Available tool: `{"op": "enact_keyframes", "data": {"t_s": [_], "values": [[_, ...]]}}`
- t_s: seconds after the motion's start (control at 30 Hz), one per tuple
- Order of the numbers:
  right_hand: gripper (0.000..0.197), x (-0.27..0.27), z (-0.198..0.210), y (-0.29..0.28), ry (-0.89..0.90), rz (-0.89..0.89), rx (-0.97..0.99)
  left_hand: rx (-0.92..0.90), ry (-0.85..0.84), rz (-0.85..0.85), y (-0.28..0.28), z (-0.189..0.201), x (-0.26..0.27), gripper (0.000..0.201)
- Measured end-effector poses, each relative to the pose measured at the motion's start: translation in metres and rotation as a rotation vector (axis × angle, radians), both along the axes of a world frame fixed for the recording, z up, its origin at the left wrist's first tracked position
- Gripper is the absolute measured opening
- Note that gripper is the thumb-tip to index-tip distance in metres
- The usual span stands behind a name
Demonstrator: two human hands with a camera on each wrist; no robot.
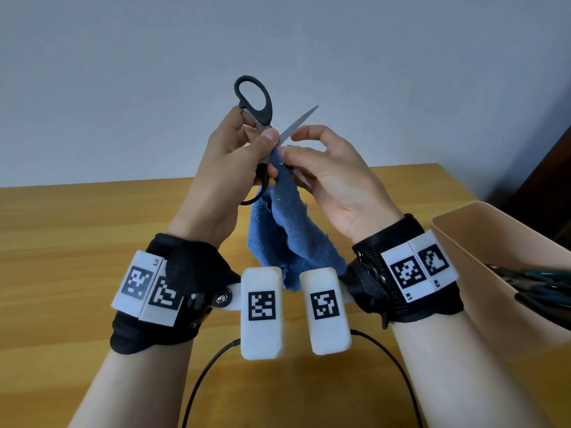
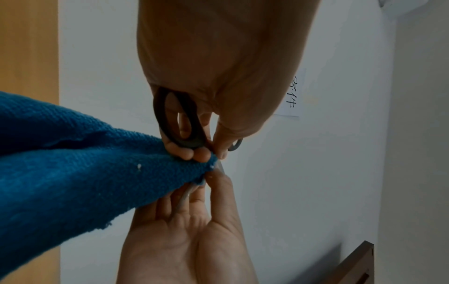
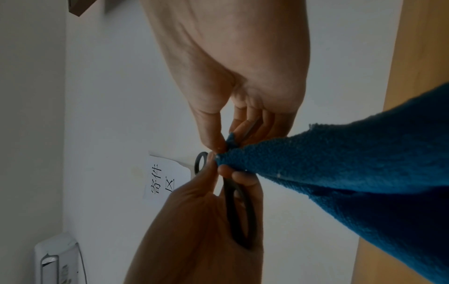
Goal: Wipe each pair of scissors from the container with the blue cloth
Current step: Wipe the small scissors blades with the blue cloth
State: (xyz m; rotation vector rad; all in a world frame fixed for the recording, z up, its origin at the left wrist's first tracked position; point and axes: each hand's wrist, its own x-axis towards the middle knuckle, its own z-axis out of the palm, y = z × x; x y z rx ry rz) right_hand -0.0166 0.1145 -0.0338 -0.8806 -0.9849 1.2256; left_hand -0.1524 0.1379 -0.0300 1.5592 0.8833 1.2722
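Observation:
My left hand (image 1: 262,149) grips black-handled scissors (image 1: 254,100) held up above the table, blades spread apart. One handle loop (image 2: 179,123) sits against the left palm; the other loop sticks up. One blade points up and to the right; the lower blade (image 2: 182,199) runs into my right palm. My right hand (image 1: 292,146) pinches the blue cloth (image 1: 293,230) between thumb and fingers near the scissors' pivot. The rest of the cloth (image 3: 340,173) hangs down between my wrists.
A beige container (image 1: 494,273) stands at the right on the wooden table (image 1: 92,242), with more dark-handled scissors (image 1: 531,285) inside. A black cable (image 1: 204,381) loops across the near table. A pale wall lies behind.

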Motion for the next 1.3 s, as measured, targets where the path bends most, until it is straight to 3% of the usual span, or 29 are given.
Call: {"op": "enact_keyframes", "data": {"t_s": [0.23,0.5,0.77,0.97,1.13,1.3], "values": [[0.029,-0.002,-0.002,0.003,-0.116,-0.001,-0.029,-0.011,-0.078,0.041,0.005,0.003,-0.016,0.010],[0.040,-0.003,-0.005,0.004,-0.112,-0.038,0.013,-0.001,0.041,-0.007,0.001,0.001,-0.008,0.004],[0.029,-0.003,-0.004,0.004,-0.212,-0.025,0.007,0.004,0.017,0.070,0.006,0.004,-0.020,0.009],[0.032,-0.005,-0.003,0.004,-0.157,-0.023,0.044,-0.002,0.026,0.068,0.005,0.002,-0.015,0.005],[0.019,0.001,-0.003,0.008,-0.028,-0.013,0.010,-0.002,0.015,0.040,0.003,0.003,-0.013,0.004],[0.018,0.003,-0.005,0.008,0.017,-0.057,0.025,0.007,0.020,0.043,0.003,0.002,-0.014,0.006]]}}
